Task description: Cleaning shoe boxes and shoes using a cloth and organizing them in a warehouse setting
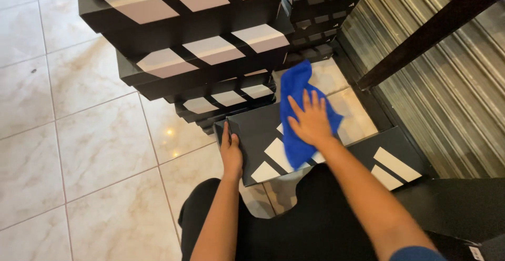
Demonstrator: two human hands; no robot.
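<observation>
Right hand (311, 120) lay flat, fingers spread, pressing a blue cloth (296, 111) onto the lid of a black box (252, 135) with 3 pale stripes. Box rested across the person's lap, above the tiled floor (94, 145). Its long axis ran left to right, toward the shutter (447, 93). Left hand (230, 150) gripped the box's left edge, thumb on top. Cloth trailed away from the body, directly under the right palm. Stack of boxes (200, 45) stood just beyond.

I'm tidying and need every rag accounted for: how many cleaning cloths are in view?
1: a blue fabric cloth under the right hand, lying on the black striped cardboard box. Others may be hidden behind the boxes.
</observation>
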